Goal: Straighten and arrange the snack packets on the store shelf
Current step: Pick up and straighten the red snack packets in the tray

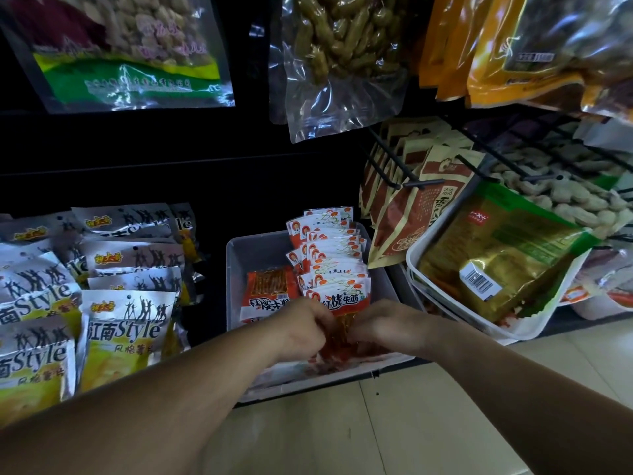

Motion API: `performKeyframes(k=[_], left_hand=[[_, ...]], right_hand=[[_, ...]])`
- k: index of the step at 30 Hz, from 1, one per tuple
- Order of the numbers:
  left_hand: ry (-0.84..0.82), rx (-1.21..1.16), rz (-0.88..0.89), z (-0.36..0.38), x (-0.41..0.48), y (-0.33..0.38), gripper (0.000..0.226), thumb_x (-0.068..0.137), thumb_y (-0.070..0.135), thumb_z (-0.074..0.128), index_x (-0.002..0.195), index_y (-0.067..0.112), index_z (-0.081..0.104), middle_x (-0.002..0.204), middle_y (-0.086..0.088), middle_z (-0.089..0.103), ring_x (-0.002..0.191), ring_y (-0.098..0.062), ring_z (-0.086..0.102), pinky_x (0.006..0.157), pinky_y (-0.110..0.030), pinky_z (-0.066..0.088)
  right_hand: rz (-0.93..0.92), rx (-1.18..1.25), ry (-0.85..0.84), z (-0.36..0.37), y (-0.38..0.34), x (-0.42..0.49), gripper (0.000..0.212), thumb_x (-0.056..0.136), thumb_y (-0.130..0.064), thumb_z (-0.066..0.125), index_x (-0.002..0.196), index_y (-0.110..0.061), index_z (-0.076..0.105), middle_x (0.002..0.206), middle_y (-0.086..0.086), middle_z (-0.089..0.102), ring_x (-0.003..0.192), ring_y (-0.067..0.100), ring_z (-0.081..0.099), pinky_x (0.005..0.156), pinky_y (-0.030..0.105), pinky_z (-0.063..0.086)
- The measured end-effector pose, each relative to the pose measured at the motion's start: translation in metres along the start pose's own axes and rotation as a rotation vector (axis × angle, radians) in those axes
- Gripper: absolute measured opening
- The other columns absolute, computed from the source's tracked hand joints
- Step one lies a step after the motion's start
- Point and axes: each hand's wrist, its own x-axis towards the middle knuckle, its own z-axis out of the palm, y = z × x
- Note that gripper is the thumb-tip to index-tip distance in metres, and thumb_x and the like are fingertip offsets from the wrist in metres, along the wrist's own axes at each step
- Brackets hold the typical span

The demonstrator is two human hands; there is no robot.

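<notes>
- Hands: the left hand [301, 327] and the right hand [387, 325] meet over the near end of the grey tray [253, 250], backs up, with their fingertips close together.
- The left hand's fingers are curled tight and pinch the lower left part of the front packet [337, 298]. The right hand's fingers are curled the same way on its lower right part.
- The front packet stands upright at the near right of the tray. Its white, red-printed top shows above the hands, and its clear reddish lower half sits between the fingers.
- Behind it, the row of red-and-white packets [329, 248] runs along the tray's right wall to the far right corner. They stand upright and overlap, and some are a little askew.
- An orange packet [269, 293] lies flat in the tray's left half, just beside the row.
- The tray sits at the front edge of the dark shelf [214, 320].
- Silver-and-yellow packets [126, 332] stand in overlapping ranks toward the shelf's left end, near the tray but apart from it.
- Brown paper packets [407, 221] hang on hooks just past the tray's right wall.
- A white basket [412, 265], tilted, holds a gold-and-green packet [496, 255] farther right.
- A clear bag of greenish snacks [342, 46] hangs above the tray.
</notes>
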Motion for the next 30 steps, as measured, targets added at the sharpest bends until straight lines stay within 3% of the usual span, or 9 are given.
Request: performKeyframes(k=[3,8,13,16,19,22,24,27,30], left_hand=[[0.212,-0.025,-0.011,-0.009,0.014,-0.01,0.054,0.081,-0.009,0.056,0.113,0.032,0.071,0.136,0.001,0.064,0.129,-0.02,0.056,0.107,-0.035,0.05],[0.18,-0.054,-0.063,-0.007,0.027,-0.019,0.058,0.08,-0.008,0.06,0.127,0.025,0.069,0.137,-0.003,0.062,0.127,-0.023,0.058,0.106,-0.036,0.051],[0.125,-0.082,-0.07,-0.004,0.027,-0.028,0.04,0.086,-0.005,0.062,0.113,0.021,0.074,0.122,-0.004,0.068,0.113,-0.021,0.064,0.096,-0.031,0.056],[0.187,-0.129,-0.081,-0.009,0.028,-0.031,0.032,0.086,0.001,0.065,0.086,0.032,0.07,0.116,-0.003,0.07,0.11,-0.022,0.066,0.096,-0.036,0.058],[0.261,-0.174,-0.061,-0.013,0.026,-0.028,0.035,0.085,0.0,0.061,0.081,0.034,0.067,0.109,-0.001,0.072,0.105,-0.021,0.067,0.083,-0.027,0.056],[0.343,-0.246,-0.032,-0.021,0.021,-0.024,0.033,0.085,0.0,0.063,0.086,0.033,0.066,0.099,0.005,0.071,0.099,-0.019,0.067,0.076,-0.023,0.051],[0.386,-0.293,-0.014,-0.026,0.017,-0.021,0.029,0.085,0.004,0.07,0.103,0.027,0.07,0.107,0.005,0.071,0.103,-0.016,0.067,0.086,-0.026,0.055],[0.358,-0.4,0.033,-0.03,0.009,-0.015,0.053,0.081,0.008,0.082,0.128,0.024,0.065,0.123,0.005,0.068,0.111,-0.014,0.067,0.1,-0.033,0.056],[0.355,-0.494,0.082,-0.034,-0.001,-0.007,0.026,0.082,0.003,0.082,0.1,0.019,0.071,0.103,-0.003,0.075,0.088,-0.012,0.071,0.073,-0.023,0.06]], right_hand=[[-0.113,-0.163,0.166,-0.003,0.0,0.015,0.013,0.089,-0.023,0.064,0.08,-0.019,0.073,0.08,0.001,0.068,0.079,0.014,0.061,0.072,0.03,0.047],[-0.213,-0.562,0.37,-0.002,-0.008,0.045,0.053,0.09,-0.018,0.063,0.141,-0.029,0.056,0.146,-0.004,0.05,0.131,0.022,0.054,0.102,0.039,0.052],[-0.145,-0.827,0.394,0.015,-0.017,0.062,0.046,0.092,-0.013,0.063,0.136,-0.026,0.056,0.132,0.002,0.054,0.131,0.029,0.049,0.095,0.04,0.049],[-0.173,-1.018,0.506,0.013,-0.017,0.06,0.034,0.092,-0.013,0.06,0.124,-0.024,0.066,0.123,0.001,0.063,0.13,0.027,0.047,0.102,0.039,0.04],[-0.208,-0.971,0.532,0.008,-0.012,0.056,0.022,0.091,-0.02,0.062,0.108,-0.027,0.074,0.11,-0.004,0.066,0.123,0.024,0.047,0.101,0.039,0.036],[-0.281,-0.789,0.622,0.002,-0.007,0.049,0.012,0.088,-0.015,0.063,0.086,-0.023,0.072,0.09,-0.003,0.066,0.1,0.027,0.06,0.079,0.034,0.05],[-0.324,-0.635,0.665,-0.004,-0.009,0.042,0.017,0.092,-0.014,0.061,0.079,-0.022,0.067,0.079,-0.001,0.065,0.082,0.03,0.064,0.064,0.037,0.054],[-0.388,-0.373,0.635,-0.015,-0.025,0.028,0.013,0.096,-0.017,0.066,0.087,-0.026,0.071,0.078,-0.001,0.07,0.076,0.025,0.066,0.064,0.042,0.056],[-0.417,-0.096,0.601,-0.022,-0.039,0.012,0.015,0.092,-0.019,0.075,0.088,-0.029,0.065,0.084,-0.002,0.072,0.081,0.018,0.068,0.072,0.044,0.058]])
